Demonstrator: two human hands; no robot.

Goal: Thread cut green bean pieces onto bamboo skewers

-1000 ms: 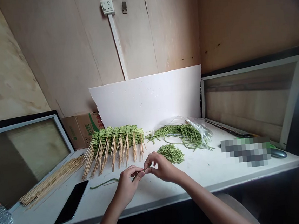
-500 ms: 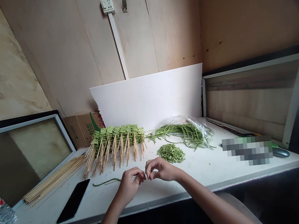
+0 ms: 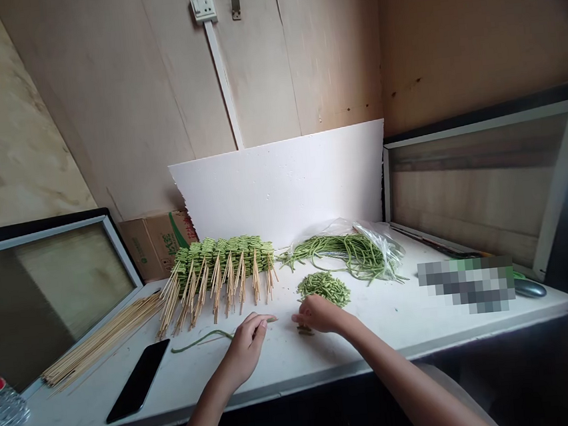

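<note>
My left hand (image 3: 248, 347) is closed round a long green bean (image 3: 203, 341); its tail trails left over the table and a short tip sticks out past the fingers. Just right of it, my right hand (image 3: 320, 314) has its fingers curled at the near edge of a heap of short bean pieces (image 3: 326, 288). A few cut pieces (image 3: 305, 330) show right under those fingers. Whether anything is still inside the right hand is hidden.
Behind stand stacked skewered beans (image 3: 225, 255), with loose bamboo skewers (image 3: 102, 337) to their left. Long beans (image 3: 348, 250) spill from a clear plastic bag (image 3: 391, 249). A phone (image 3: 139, 381) and a water bottle (image 3: 1, 404) lie front left; a blurred item (image 3: 466, 286) sits right.
My hands have moved apart from where they nearly met. The right one turned over and dropped lower by the heap, and short pieces now show beneath it. The left keeps its bean.
</note>
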